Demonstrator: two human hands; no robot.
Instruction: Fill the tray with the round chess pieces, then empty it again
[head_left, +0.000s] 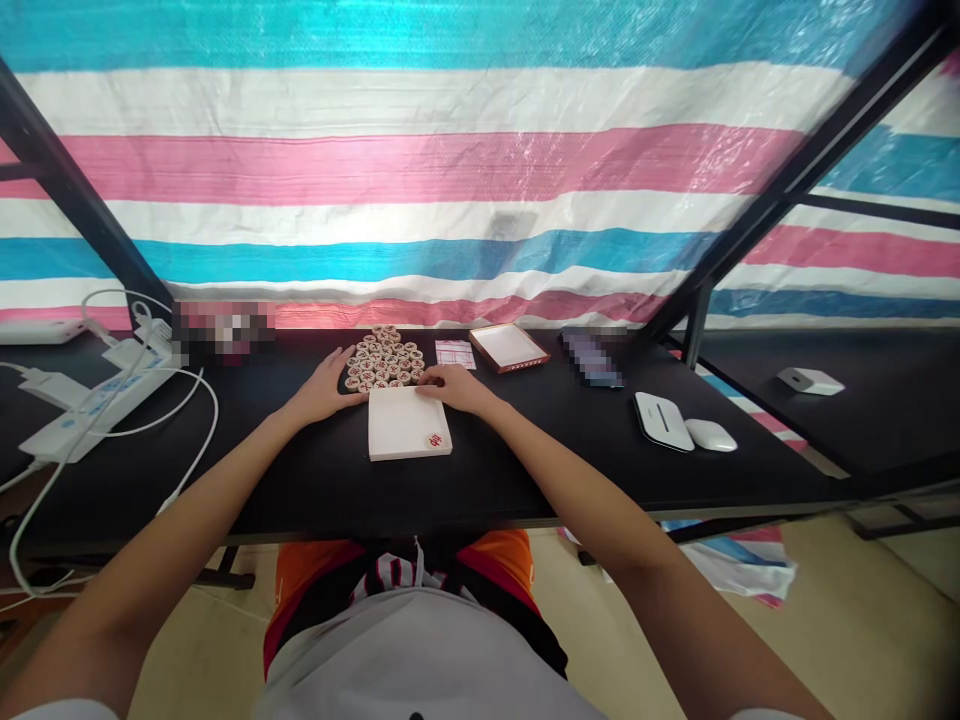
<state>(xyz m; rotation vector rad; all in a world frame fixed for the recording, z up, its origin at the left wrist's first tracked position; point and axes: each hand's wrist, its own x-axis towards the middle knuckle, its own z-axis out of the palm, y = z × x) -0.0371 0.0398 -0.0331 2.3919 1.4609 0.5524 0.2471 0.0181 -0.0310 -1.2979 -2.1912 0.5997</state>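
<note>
Wooden Chinese chess pieces (382, 362) with red and dark characters lie grouped flat on the black desk. Just in front of them is a shallow white box tray (409, 425), with a single red-marked chess piece (434, 440) in its near right corner. My left hand (330, 388) rests along the left side of the group, fingers stretched and apart, its thumb close to the tray's far left corner. Over the tray's far right corner, my right hand (454, 388) has its fingers bent together at the edge of the group; what lies between the fingertips is hidden.
Behind the right hand lie a red-lined paper card (455, 354) and a brown-edged box lid (510, 347). Farther right are a blurred phone (592, 358), a white-topped device (663, 421) and a white mouse (711, 435). A power strip (97, 400) with cables occupies the left.
</note>
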